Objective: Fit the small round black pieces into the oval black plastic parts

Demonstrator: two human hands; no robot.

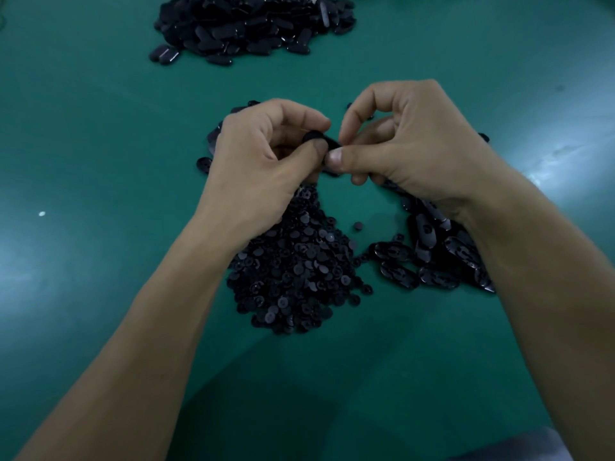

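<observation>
Left hand (266, 158) pinches small round black piece (312, 137), right hand (412, 144) pinches oval black plastic part (331, 142); both likely light, stiff, slick, so grip edges.

black round pieces (293, 267) heaped on the plain teal-green table (100, 128); beside them, glossy black oval parts (432, 261).

Left hand (263, 154) pinches round piece (312, 136); right hand (412, 144) pinches oval part (331, 141).

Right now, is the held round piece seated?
Cannot tell: left hand and right hand pinch round piece against oval part, hiding the joint.
</observation>
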